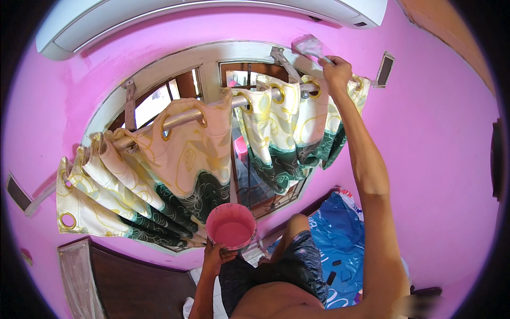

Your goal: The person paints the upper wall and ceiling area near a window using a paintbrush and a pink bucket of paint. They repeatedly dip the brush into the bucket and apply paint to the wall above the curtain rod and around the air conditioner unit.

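- Daylight glared through the window panes [159,103] on the far side from me, burning patches out to white.
- The pink wall [425,159] to my right looked bright, its shadows soft.
- The left curtain [180,143] was duller through its right half, paler at its left end.
- Shine streaked the blue sheet [334,228].
- Black rounded off the view's edges, and the air conditioner [212,21] bowed.
- Near right, one shape [417,305] smeared beyond my recognition.
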`<state>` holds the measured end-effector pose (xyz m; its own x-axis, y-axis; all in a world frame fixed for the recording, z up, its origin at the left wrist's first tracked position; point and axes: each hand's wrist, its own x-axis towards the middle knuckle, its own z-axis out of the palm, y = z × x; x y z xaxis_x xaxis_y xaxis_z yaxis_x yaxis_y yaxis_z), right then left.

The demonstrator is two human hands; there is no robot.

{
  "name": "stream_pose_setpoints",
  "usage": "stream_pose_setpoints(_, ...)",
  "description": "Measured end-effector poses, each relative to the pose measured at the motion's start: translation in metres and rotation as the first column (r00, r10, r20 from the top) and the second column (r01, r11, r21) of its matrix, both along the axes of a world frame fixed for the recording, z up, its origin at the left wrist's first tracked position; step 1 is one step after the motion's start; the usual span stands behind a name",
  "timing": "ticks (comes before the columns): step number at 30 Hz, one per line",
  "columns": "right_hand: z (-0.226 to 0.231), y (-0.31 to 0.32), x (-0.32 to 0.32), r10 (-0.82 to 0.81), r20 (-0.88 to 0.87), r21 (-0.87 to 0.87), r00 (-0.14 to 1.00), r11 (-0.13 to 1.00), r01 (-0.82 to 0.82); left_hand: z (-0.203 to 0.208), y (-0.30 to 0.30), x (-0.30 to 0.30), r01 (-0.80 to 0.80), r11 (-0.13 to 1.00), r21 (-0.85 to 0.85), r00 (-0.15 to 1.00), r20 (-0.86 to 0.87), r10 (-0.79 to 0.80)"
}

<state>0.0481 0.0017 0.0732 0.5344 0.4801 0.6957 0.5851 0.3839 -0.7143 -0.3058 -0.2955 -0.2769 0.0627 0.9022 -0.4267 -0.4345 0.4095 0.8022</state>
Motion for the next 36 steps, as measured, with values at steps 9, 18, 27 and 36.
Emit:
stream_pose_setpoints(9,0.017,-0.024,-0.015,0.090,0.137,0.143,0.986,0.984,-0.109,0.007,0.001,0.002,-0.008,1.000,0.018,1.000,0.016,0.008)
stream_pose_setpoints(18,-0.002,-0.008,0.025,-0.178,0.210,0.031,0.961,0.984,0.176,0.008,-0.001,-0.002,-0.001,1.000,0.018,1.000,0.018,0.001)
stream_pose_setpoints(27,0.013,0.004,-0.006,-0.074,0.269,0.040,0.960,0.997,0.066,0.003,-0.001,-0.001,-0.015,1.000,0.015,1.000,0.011,0.015)
stream_pose_setpoints(36,0.017,-0.003,-0.028,-0.038,0.260,0.049,0.965,0.998,0.026,0.001,0.003,-0.001,-0.006,1.000,-0.012,1.000,0.022,0.006)
